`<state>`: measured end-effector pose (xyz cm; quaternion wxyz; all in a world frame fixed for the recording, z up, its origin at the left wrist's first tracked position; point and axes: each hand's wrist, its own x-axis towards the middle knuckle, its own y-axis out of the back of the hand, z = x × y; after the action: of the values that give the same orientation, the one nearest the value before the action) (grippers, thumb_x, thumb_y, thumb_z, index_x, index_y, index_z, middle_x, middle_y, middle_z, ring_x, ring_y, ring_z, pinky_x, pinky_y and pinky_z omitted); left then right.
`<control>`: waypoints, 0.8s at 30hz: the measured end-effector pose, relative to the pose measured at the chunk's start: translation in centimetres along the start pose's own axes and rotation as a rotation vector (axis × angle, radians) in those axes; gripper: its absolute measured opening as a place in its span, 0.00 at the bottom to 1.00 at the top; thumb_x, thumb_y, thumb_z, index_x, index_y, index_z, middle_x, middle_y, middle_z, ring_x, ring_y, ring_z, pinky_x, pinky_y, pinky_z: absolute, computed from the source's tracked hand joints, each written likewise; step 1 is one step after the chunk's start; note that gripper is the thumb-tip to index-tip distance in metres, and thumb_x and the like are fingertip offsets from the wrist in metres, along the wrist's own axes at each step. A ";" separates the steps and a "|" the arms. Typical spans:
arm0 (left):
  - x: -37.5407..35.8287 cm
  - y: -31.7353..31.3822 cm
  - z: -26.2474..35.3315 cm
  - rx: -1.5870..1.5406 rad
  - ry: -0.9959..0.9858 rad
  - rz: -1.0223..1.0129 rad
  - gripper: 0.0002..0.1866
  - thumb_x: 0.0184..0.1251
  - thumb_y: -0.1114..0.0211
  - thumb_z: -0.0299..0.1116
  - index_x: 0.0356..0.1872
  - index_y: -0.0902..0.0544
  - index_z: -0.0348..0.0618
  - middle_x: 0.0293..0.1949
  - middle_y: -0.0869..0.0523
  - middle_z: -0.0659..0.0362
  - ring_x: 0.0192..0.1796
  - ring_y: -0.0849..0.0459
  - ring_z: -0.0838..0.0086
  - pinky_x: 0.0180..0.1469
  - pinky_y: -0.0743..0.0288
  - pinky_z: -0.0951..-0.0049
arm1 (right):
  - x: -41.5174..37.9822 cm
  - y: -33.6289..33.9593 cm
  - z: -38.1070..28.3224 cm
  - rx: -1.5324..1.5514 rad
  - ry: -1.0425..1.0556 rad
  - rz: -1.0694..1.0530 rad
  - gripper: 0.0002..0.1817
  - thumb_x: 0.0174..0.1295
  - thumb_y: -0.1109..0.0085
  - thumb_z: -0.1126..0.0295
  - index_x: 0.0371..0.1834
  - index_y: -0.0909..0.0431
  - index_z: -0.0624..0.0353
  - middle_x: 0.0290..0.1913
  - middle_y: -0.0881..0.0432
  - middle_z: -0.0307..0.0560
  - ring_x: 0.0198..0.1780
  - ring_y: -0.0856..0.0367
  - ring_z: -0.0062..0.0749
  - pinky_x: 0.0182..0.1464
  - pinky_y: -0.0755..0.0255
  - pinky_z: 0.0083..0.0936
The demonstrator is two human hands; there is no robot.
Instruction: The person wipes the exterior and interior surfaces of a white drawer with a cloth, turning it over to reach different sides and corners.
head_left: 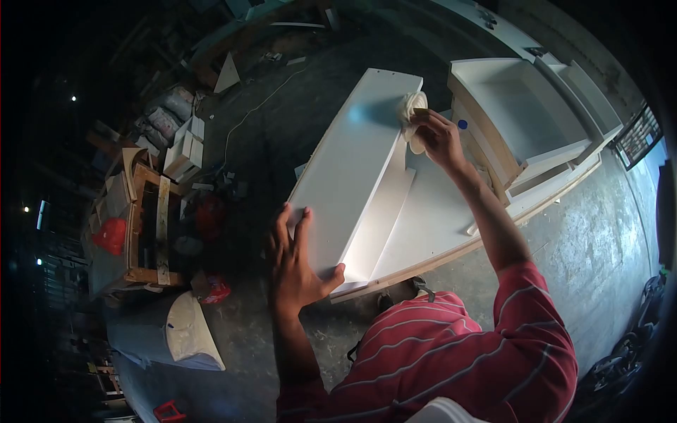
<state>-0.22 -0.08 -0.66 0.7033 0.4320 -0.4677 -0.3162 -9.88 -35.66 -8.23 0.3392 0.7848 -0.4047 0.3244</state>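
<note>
My right hand [438,137] grips a bunched white cloth [410,109] pressed against the far end of the white panel [356,166], while my left hand [296,264] lies flat, fingers spread, on its near end. I judge the wiping partway along, with the near stretch of the panel left to do; white cabinet boxes [522,113] stand just beyond.

The cloth [411,111] lies on the board [352,169], left of the cabinet [522,120].

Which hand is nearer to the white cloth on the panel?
Right. The right hand holds the white cloth against the white panel. The left hand lies flat on the panel's near end, far from the cloth.
</note>
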 end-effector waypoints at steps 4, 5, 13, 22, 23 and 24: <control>0.0 -0.1 0.1 -0.034 0.017 -0.005 0.51 0.42 0.29 0.56 0.69 0.33 0.40 0.68 0.38 0.37 0.67 0.35 0.40 0.65 0.39 0.43 | -1.0 -1.2 -5.5 0.140 0.205 -0.347 0.16 0.52 0.36 0.81 0.46 0.18 0.58 0.49 0.16 0.48 0.49 0.16 0.48 0.50 0.19 0.38; 0.1 -0.1 0.0 -0.040 0.016 -0.016 0.51 0.42 0.29 0.56 0.69 0.33 0.40 0.68 0.38 0.37 0.67 0.35 0.40 0.65 0.39 0.43 | -2.0 -1.9 -6.7 0.138 0.397 -0.355 0.16 0.52 0.35 0.80 0.47 0.17 0.59 0.51 0.16 0.49 0.51 0.16 0.47 0.52 0.19 0.37; 0.1 0.5 0.3 -0.024 -0.009 -0.046 0.50 0.45 0.30 0.53 0.70 0.35 0.37 0.68 0.39 0.36 0.69 0.36 0.39 0.66 0.38 0.44 | 1.2 0.6 -0.1 -0.071 0.029 -0.050 0.20 0.60 0.45 0.88 0.56 0.22 0.62 0.46 0.16 0.48 0.49 0.16 0.31 0.52 0.23 0.26; 0.2 0.2 -0.1 -0.055 -0.039 -0.028 0.50 0.46 0.31 0.55 0.70 0.35 0.37 0.68 0.39 0.36 0.68 0.35 0.39 0.66 0.38 0.44 | -2.3 -2.1 -4.1 0.440 -0.025 -0.158 0.18 0.58 0.39 0.84 0.52 0.19 0.57 0.46 0.17 0.52 0.47 0.15 0.44 0.50 0.21 0.31; 0.2 0.1 -0.2 -0.047 -0.034 -0.016 0.50 0.45 0.31 0.56 0.70 0.34 0.38 0.68 0.39 0.37 0.68 0.34 0.40 0.66 0.38 0.43 | -0.8 -1.5 -2.6 0.140 0.069 -0.054 0.19 0.58 0.40 0.86 0.52 0.19 0.59 0.45 0.17 0.51 0.44 0.15 0.40 0.48 0.21 0.30; 0.1 0.1 -0.2 -0.040 -0.026 -0.004 0.51 0.43 0.30 0.57 0.70 0.34 0.40 0.69 0.39 0.37 0.67 0.34 0.41 0.65 0.39 0.42 | 0.1 -1.3 -1.8 0.079 0.038 -0.012 0.19 0.57 0.40 0.86 0.52 0.20 0.59 0.46 0.17 0.52 0.44 0.15 0.40 0.47 0.21 0.30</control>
<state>0.03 -0.04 -0.63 0.7050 0.4147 -0.4694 -0.3325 -9.17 -33.67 -7.51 0.3176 0.7937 -0.3802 0.3530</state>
